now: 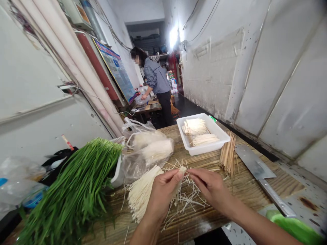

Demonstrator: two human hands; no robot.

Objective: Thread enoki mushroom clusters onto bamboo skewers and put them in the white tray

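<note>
My left hand (163, 194) is closed around a small bunch of enoki mushrooms (182, 170) above a wooden board (245, 187). My right hand (209, 185) pinches something thin at the tip of that bunch, right against the left thumb; it is too small to name. A larger loose bundle of enoki (140, 192) lies on the board just left of my left hand. Loose strands (189, 197) are scattered under both hands.
A big heap of green chives (76, 190) lies at left. A clear bag of enoki (148, 149) sits behind it. A white tray (204, 147) holds skewered bundles; bamboo skewers (227, 154) and a cleaver (258, 168) lie to the right. A person stands at a far table.
</note>
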